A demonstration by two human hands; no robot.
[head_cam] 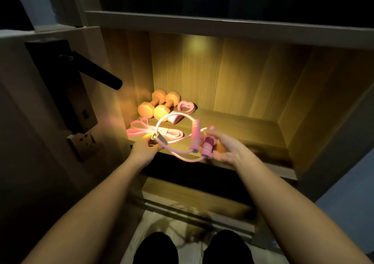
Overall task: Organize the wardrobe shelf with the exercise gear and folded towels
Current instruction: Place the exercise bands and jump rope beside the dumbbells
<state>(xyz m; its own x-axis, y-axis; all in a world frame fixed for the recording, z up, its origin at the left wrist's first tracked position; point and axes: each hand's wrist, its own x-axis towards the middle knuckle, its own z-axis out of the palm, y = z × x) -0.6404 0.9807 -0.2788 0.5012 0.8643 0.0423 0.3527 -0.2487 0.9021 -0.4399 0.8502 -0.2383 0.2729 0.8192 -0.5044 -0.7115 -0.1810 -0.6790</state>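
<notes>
- A pink skipping rope with two pink foam handles (195, 135) is held in the air above the front edge of the lit wooden wardrobe shelf (232, 126), its pale cord gathered into loose loops between the two hands.
- The left hand (144, 148) is at the shelf's front edge near the left corner. Its fingers (150, 142) are curled in on the bundled cord, where a grey strap crosses it.
- The right hand (224, 148) lies palm up. One handle rests in it, and the other stands just beside that one. Its fingers are half curled round the handle, with the thumb above it.
- Two orange dumbbells (159, 105) lie side by side and touching in the shelf's back left corner.
- Just right of them sits a pink band coiled into a heart shape (185, 107). A pale pink rolled band (174, 119) lies in front of that one, behind the rope's cord.
- A long flat pink resistance band (141, 129) lies along the front left edge, close to the left hand.
- A black door lever (97, 70) sticks out to the left of the wardrobe.
- A lower wooden shelf (182, 190) shows beneath, dim and blurred.
- The person's dark-clad knees (155, 247) are at the bottom.
</notes>
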